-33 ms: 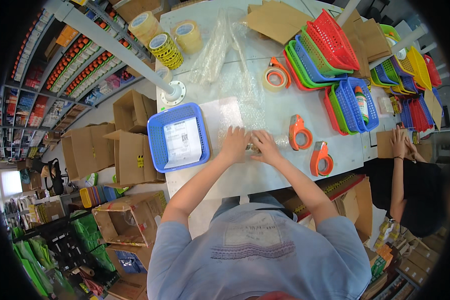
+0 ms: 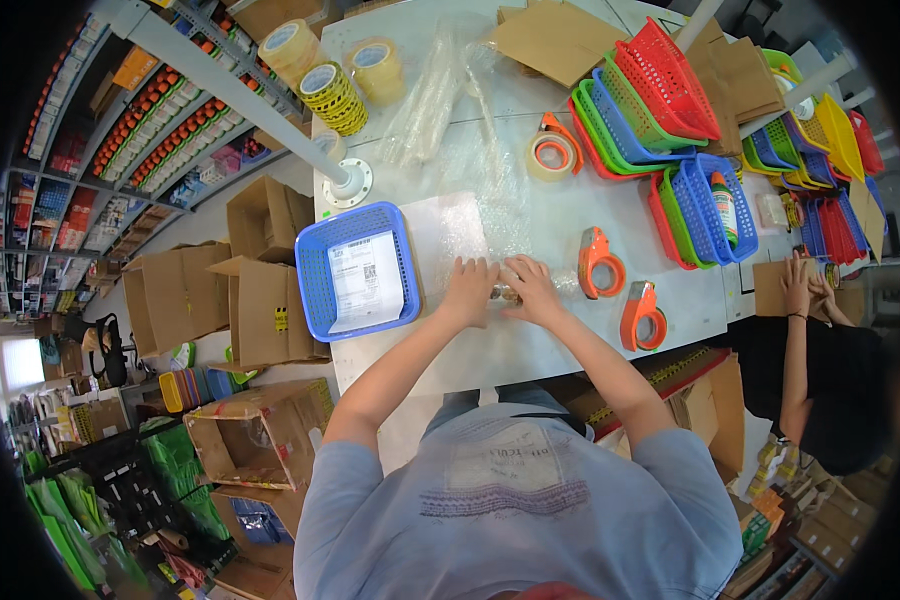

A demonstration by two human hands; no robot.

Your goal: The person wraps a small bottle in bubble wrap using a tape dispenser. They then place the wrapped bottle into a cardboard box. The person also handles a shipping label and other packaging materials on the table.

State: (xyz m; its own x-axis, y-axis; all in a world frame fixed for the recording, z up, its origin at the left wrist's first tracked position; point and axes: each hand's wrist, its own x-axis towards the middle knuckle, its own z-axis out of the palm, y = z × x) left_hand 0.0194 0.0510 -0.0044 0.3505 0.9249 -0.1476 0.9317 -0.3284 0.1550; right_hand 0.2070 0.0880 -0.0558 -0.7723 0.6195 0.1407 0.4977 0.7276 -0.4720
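Note:
On the white table in front of me lies a long sheet of clear bubble wrap (image 2: 500, 200), running away toward the back. My left hand (image 2: 470, 292) and my right hand (image 2: 530, 290) sit side by side at its near end, fingers curled over a bundle in the wrap. A small dark and brownish item (image 2: 505, 293) shows between the hands; its kind is hidden. To the left of my left hand stands a blue plastic basket (image 2: 407, 250) holding a white printed label sheet (image 2: 366, 282).
Two orange tape dispensers (image 2: 600, 265) lie right of my hands, with another tape dispenser (image 2: 552, 152) farther back. Several tape rolls (image 2: 332, 98) stand near a post base (image 2: 348, 185). Stacked colored baskets (image 2: 660, 95) and cardboard sheets (image 2: 555, 38) line the back right. Another person's hands (image 2: 802, 290) work at far right.
Both hands have shifted very slightly, still at the near end of the bubble wrap. The wrap's folds have moved a little; the basket and tools stay put.

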